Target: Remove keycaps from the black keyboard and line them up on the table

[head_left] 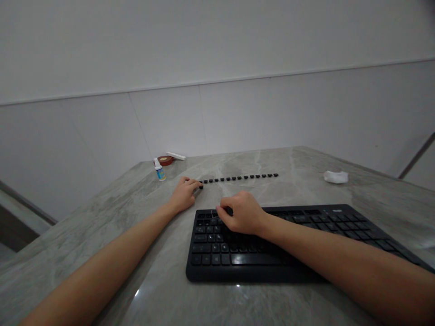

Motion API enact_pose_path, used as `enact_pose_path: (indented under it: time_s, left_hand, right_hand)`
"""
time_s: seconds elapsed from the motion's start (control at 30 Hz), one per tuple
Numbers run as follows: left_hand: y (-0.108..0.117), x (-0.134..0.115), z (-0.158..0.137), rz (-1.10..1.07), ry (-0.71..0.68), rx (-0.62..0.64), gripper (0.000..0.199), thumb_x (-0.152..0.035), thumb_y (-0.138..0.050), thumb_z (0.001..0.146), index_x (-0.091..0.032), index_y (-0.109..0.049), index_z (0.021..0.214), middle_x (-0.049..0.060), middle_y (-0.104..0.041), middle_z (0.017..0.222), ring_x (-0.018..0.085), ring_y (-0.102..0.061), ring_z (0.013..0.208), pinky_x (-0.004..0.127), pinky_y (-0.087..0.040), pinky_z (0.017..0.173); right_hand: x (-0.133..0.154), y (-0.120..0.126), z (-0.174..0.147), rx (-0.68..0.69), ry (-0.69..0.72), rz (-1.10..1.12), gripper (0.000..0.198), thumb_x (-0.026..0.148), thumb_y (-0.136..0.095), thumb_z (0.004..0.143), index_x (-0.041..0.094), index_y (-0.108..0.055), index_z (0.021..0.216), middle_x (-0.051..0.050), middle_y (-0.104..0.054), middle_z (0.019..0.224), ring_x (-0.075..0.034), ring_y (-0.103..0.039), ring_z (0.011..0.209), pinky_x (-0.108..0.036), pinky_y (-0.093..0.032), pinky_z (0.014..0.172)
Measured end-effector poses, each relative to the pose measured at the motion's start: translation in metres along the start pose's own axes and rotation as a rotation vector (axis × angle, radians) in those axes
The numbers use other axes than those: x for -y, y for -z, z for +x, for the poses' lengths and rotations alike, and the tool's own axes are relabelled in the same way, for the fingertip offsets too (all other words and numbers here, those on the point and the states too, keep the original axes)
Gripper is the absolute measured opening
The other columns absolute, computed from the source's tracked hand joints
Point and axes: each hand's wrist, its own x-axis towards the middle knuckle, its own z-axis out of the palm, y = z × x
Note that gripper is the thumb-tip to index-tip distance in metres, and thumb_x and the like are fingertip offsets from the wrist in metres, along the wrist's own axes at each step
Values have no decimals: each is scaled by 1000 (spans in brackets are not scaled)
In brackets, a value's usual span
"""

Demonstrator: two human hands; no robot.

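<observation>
We have a black keyboard (pixel 253 260) lying flat on the table, close in front of us, its left end in full view and its right end running out toward the edge of the view. Our right hand (pixel 239 213) is above its upper left part, fingers curled in, with thumb and forefinger pinching a thin wire (pixel 212 213) that loops out over the keys there. Our right forearm crosses over the keyboard and hides many of its keys. The top row looks dark and flat in places, but we cannot make out each key.

Just beyond the keyboard, small black key caps (pixel 234 178) stand in a neat, slightly slanting line, with small gaps between them. Our left hand (pixel 183 194) is at the left end of that line, palm down, fingertips on a dark cap (pixel 201 186) just beside the last of the row. We cannot tell whether these fingers pinch the cap or only touch it.

Farther out on the left we see a small white bottle (pixel 159 172) with a blue label, standing near a reddish-brown object (pixel 166 160) and a white bar (pixel 177 156). Well apart on the right lies a white crumpled piece (pixel 335 177). The grey marbled table (pixel 136 217) reaches back to a pale wall (pixel 217 45).
</observation>
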Motion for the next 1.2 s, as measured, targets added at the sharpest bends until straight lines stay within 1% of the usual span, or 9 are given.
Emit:
enact_pose_path:
  time_s: [0.17,0.37,0.57,0.8,0.97,1.07,1.2]
  left_hand:
    - [1,-1,0,18,1,4,61,5,-44,61,-22,-64,113,3,-65,112,23,-48,98,40,-41,91]
    - [1,-2,0,14,6,10,59,4,-44,64,-22,-65,112,4,-65,110,24,-47,95,41,-43,89]
    - [-1,-1,0,4,4,13,62,5,-43,62,-23,-65,113,1,-64,117,23,-47,95,41,-43,87]
    - [-1,-1,0,-11,15,30,61,7,-43,63,-22,-64,113,2,-67,109,23,-48,95,37,-44,87]
    - [2,-3,0,-10,12,36,59,8,-43,62,-20,-65,110,3,-68,105,23,-47,94,37,-44,88]
    - [4,-5,0,14,-11,7,61,8,-42,62,-20,-65,110,3,-66,107,23,-46,95,38,-44,88]
    - [4,-6,0,36,-80,-17,60,8,-42,64,-21,-67,110,4,-64,108,23,-45,96,38,-45,88]
  right_hand:
    - [0,0,0,0,-2,-5,31,30,-51,82,17,-60,55,-1,-56,49,-8,-38,44,-26,-23,52]
    - [0,0,-1,3,-7,-14,30,30,-53,82,17,-61,55,-1,-55,48,-9,-38,44,-26,-22,52]
    - [0,-1,0,-1,3,-2,32,30,-51,83,17,-60,55,-1,-56,48,-8,-38,43,-27,-22,52]
    - [0,-1,0,3,-4,0,31,30,-51,82,17,-60,55,-2,-57,49,-8,-38,44,-26,-22,52]
    - [0,0,0,-5,-4,10,32,30,-51,83,17,-61,56,-2,-57,49,-8,-38,44,-26,-22,52]
    - [0,0,0,-12,-8,13,31,30,-51,82,17,-60,55,-2,-57,49,-8,-37,44,-26,-22,52]
    - [2,0,1,-11,-10,15,32,30,-51,82,17,-59,54,-1,-55,48,-8,-35,44,-26,-22,52]
